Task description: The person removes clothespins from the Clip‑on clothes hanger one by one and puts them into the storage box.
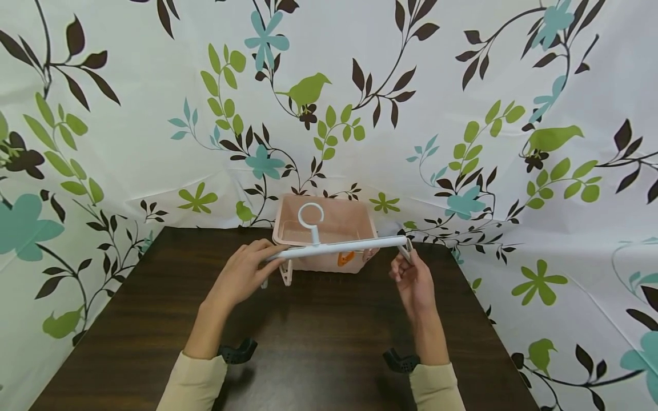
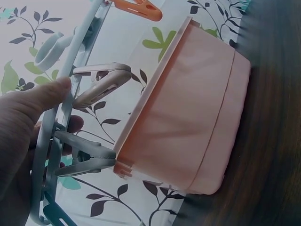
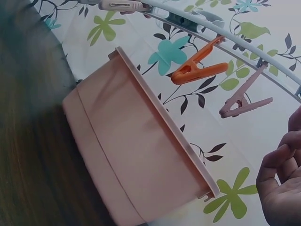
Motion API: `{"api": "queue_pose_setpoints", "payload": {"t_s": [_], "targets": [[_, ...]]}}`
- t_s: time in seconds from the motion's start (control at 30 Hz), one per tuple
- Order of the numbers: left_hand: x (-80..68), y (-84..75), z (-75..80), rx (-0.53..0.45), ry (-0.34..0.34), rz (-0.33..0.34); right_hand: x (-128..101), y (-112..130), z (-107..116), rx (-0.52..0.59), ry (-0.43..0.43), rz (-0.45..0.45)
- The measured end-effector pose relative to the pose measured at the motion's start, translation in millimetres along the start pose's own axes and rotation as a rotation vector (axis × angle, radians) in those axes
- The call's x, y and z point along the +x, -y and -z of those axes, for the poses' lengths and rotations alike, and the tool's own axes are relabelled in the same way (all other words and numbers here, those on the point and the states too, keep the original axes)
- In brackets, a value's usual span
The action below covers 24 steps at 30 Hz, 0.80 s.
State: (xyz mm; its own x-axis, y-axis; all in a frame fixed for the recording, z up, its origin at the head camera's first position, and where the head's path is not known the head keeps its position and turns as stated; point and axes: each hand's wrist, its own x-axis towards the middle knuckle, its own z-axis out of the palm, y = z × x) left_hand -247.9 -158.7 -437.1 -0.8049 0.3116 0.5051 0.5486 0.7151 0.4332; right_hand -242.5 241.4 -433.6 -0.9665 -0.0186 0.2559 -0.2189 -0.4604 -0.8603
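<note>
Both hands hold peg hanger (image 1: 339,247): left hand (image 1: 241,274) grips rail end | right hand (image 1: 413,279) pinches other end | light, stiff plastic (pegs dangle) | grip rail ends, above pink basin (image 1: 288,228).

Head view: looks forward and down over bench (image 1: 319,342). Wrist views: close, from left and right, tilted; both share pink basin (image 2: 188,122) and clip hanger (image 3: 225,33).

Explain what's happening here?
A person holds a white clip hanger level over a pink tub at the back of a dark table. The left hand grips one end, and the right hand holds the other end. White, orange and pink clips hang from the hanger.
</note>
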Motion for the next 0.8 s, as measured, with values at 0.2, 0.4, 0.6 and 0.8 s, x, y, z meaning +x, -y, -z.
{"api": "queue_pose_setpoints", "payload": {"t_s": [0.2,0.4,0.6,0.8], "targets": [[-0.8,-0.1,1.4,-0.019,-0.002,-0.020,1.0,2.1,2.8,0.010,0.018,-0.005],[-0.6,0.7,0.6,-0.023,0.005,-0.022,-0.8,2.3,6.6,0.078,0.100,-0.008],[0.0,0.7,-1.3,-0.033,-0.015,-0.020,-2.7,0.9,8.0,0.150,0.151,-0.034],[0.0,1.0,-2.3,-0.030,-0.045,-0.042,-2.1,-0.1,9.2,0.178,0.208,-0.032]]}}
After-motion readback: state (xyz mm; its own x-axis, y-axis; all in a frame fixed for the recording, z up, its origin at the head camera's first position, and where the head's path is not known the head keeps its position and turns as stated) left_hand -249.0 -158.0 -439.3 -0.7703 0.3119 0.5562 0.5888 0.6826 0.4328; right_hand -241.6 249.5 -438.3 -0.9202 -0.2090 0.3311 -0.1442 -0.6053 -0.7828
